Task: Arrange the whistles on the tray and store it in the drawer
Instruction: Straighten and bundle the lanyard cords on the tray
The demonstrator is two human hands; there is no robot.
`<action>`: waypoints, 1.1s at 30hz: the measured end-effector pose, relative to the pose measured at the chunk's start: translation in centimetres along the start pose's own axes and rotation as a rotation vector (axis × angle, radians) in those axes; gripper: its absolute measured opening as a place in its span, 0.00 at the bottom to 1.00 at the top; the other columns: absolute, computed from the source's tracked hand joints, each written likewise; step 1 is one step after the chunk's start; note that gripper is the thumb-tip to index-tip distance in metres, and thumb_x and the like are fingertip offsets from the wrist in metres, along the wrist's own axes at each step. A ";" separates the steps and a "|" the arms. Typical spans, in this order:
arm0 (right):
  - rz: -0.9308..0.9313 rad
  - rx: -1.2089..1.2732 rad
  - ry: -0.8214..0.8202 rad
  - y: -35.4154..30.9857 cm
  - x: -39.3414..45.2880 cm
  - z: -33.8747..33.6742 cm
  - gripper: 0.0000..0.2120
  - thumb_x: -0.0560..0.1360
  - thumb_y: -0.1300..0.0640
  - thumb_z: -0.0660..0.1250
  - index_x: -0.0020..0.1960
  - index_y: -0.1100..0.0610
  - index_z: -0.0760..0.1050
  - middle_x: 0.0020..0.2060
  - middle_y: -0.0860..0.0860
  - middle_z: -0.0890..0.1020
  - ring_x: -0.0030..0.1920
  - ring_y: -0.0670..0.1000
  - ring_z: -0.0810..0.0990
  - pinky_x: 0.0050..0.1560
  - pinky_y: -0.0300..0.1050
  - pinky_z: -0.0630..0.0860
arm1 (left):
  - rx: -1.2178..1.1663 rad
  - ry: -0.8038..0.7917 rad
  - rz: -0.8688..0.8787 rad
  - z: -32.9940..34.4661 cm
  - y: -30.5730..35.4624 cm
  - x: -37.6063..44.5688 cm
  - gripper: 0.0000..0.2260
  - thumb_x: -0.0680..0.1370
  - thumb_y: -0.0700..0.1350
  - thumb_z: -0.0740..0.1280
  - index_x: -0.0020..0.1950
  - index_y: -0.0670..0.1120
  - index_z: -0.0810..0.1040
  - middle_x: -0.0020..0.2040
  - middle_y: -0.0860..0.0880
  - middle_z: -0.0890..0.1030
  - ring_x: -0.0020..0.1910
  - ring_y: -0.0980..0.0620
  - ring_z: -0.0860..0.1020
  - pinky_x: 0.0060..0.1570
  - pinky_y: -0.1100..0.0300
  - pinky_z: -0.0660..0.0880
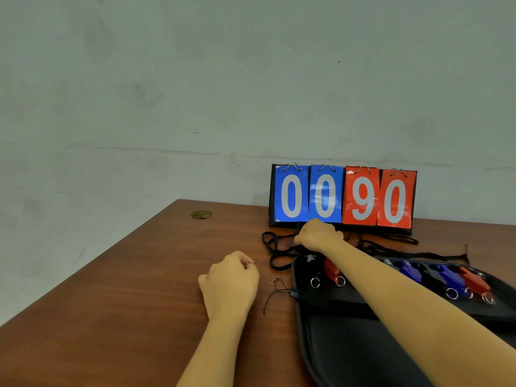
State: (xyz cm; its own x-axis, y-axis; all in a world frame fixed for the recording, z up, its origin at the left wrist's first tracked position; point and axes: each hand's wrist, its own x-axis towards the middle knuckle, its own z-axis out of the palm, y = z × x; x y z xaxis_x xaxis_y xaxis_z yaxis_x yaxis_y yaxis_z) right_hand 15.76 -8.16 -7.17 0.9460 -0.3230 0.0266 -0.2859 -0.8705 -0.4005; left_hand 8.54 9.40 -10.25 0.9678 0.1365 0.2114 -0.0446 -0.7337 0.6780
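Head view: whistle within right fingers.

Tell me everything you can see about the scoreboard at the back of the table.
The scoreboard is a black tabletop flip board standing upright, close to the wall, on the brown table. Four glossy number cards hang from metal rings along its top: two blue ones reading 0 0, then two red ones reading 9 0, all with pale digits. The right hand is closed just in front of its base; contact is unclear.
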 end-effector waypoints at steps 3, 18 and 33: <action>-0.070 0.259 -0.035 -0.9 0.5 -0.5 0.10 0.72 0.53 0.68 0.37 0.59 0.74 0.33 0.53 0.76 0.42 0.55 0.74 0.54 0.51 0.71 | 0.001 0.004 -0.016 0.0 0.1 0.1 0.07 0.79 0.49 0.57 0.48 0.57 0.75 0.33 0.58 0.71 0.48 0.53 0.75 0.51 0.57 0.60; -0.454 1.199 -0.421 -5.1 -7.8 -8.4 0.09 0.79 0.59 0.61 0.49 0.53 0.80 0.45 0.53 0.81 0.50 0.52 0.79 0.60 0.52 0.76 | -0.314 0.041 0.156 -0.5 3.1 -0.2 0.22 0.74 0.58 0.64 0.68 0.58 0.65 0.63 0.57 0.72 0.64 0.51 0.67 0.62 0.51 0.61; -0.235 1.103 -0.219 0.0 -10.1 -7.7 0.10 0.79 0.60 0.60 0.57 0.59 0.76 0.46 0.56 0.84 0.51 0.59 0.82 0.56 0.53 0.78 | -0.563 -0.066 0.361 -1.6 4.3 -1.7 0.04 0.74 0.43 0.69 0.40 0.51 0.80 0.27 0.59 0.77 0.28 0.63 0.73 0.33 0.67 0.67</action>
State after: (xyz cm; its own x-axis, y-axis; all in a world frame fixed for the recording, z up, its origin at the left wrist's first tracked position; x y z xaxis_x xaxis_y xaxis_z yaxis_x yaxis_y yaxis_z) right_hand 4.98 -7.78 -0.38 0.9955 -0.0296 0.0902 0.0880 -0.0666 -0.9939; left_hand 6.28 7.06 -6.63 0.8800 -0.1063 0.4629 -0.4738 -0.2639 0.8401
